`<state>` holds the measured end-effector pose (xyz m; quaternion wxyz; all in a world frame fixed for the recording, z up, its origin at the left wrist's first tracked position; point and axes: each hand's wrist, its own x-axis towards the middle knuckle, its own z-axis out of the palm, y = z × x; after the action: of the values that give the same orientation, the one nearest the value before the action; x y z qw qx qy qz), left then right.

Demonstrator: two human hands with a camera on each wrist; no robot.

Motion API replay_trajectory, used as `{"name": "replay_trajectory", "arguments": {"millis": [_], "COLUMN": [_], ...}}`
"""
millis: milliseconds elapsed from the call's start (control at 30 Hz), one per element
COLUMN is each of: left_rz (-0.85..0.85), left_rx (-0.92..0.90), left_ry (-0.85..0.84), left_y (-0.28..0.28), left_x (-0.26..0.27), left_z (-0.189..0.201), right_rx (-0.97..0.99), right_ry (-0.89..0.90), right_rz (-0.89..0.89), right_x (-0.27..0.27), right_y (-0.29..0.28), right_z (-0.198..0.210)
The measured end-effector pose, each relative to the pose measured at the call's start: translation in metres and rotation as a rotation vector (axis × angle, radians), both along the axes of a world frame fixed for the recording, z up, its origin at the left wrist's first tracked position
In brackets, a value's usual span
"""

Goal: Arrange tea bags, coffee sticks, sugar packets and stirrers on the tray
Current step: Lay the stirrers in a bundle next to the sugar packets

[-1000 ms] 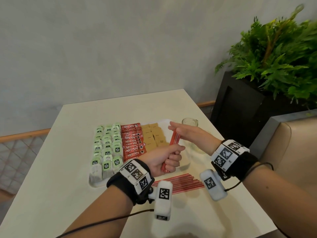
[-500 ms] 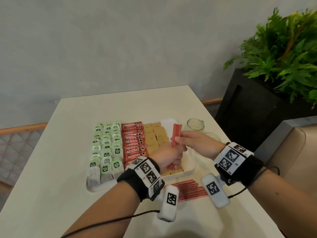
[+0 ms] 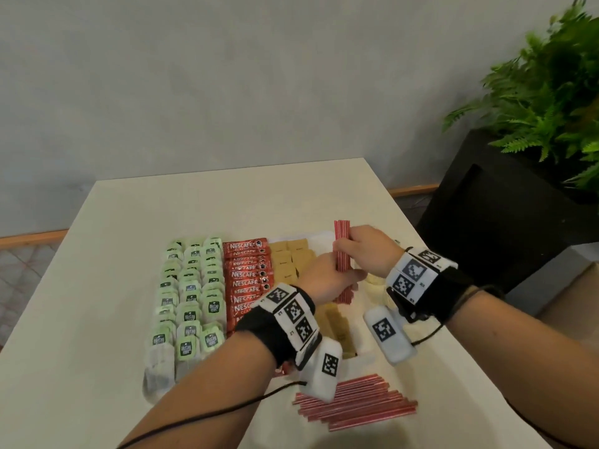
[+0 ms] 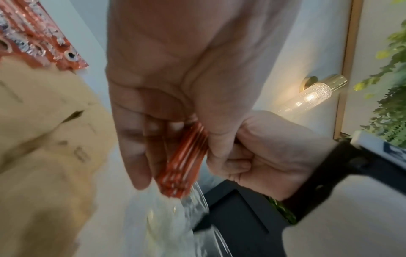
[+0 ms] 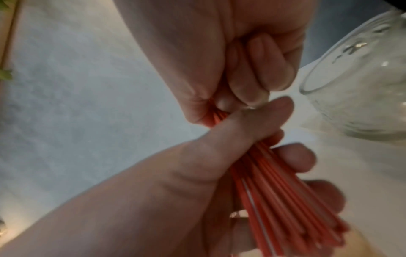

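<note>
A white tray (image 3: 319, 238) holds rows of green tea bags (image 3: 191, 296), red coffee sticks (image 3: 248, 273) and brown sugar packets (image 3: 288, 254). Over its right side both hands hold one bundle of red stirrers (image 3: 342, 247), which points away from me. My left hand (image 3: 324, 280) grips the near half of the bundle (image 4: 184, 160). My right hand (image 3: 366, 251) pinches the far half from the right, its fingers curled round the sticks (image 5: 285, 200). More loose stirrers (image 3: 359, 403) lie on the table in front of the tray.
A glass jar (image 5: 362, 87) stands just right of the hands, mostly hidden by the right wrist in the head view. A black planter (image 3: 505, 215) with a fern (image 3: 551, 92) stands beyond the table's right edge. A wall is behind the table.
The stirrer bundle went from tilted above the tray's front to straight along the tray's right side. Both hands kept their hold and moved a little farther away from me.
</note>
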<state>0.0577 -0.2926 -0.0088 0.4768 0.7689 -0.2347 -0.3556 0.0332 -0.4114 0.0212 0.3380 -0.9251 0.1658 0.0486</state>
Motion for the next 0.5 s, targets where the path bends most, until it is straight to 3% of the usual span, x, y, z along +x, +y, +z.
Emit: {"name": "replay_trajectory", "arguments": {"millis": [300,400,500], "left_rz": [-0.14,-0.195,-0.225], "left_rx": [0.444,0.612,0.679], "left_ry": [-0.402,-0.569,-0.609], "left_y": [0.011,0.004,-0.001], "left_x": [0.073,0.074,0.07], "left_z": [-0.015,-0.026,-0.034], "right_rx": [-0.244,-0.316,-0.353], "right_ry": [0.277,0.327,0.332], "right_rz": [-0.034,0.055,0.123], "right_x": [0.062,0.071,0.077], "right_y": [-0.009,-0.007,-0.003], "right_z": [-0.033,-0.041,-0.047]}}
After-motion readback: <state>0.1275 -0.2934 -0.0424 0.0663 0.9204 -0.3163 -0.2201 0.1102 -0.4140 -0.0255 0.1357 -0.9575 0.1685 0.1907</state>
